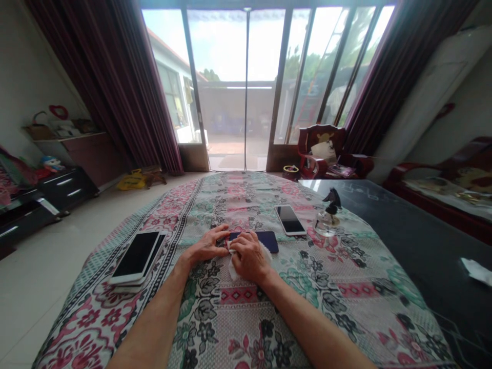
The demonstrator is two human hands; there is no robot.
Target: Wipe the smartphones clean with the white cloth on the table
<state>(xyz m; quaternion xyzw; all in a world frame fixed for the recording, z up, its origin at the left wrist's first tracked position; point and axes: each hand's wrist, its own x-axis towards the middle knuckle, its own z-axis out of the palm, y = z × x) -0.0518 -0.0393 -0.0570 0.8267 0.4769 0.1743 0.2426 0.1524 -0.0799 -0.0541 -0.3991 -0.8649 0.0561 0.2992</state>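
Observation:
A dark blue phone (pixel 265 239) lies flat on the floral cloth (pixel 238 312) in front of me. My left hand (pixel 207 246) rests on the cloth with its fingers stretched out, fingertips touching the phone's left end. My right hand (pixel 249 258) is closed on a white wipe (pixel 232 267) and presses it onto the phone's near left part. Most of the wipe is hidden under that hand.
Two stacked white phones (pixel 136 259) lie at the left of the cloth, another white phone (pixel 290 220) at the far right. A small glass bottle with a dark sprayer (pixel 327 218) stands beside it. A dark glass table (pixel 430 251) with a white scrap (pixel 477 270) adjoins on the right.

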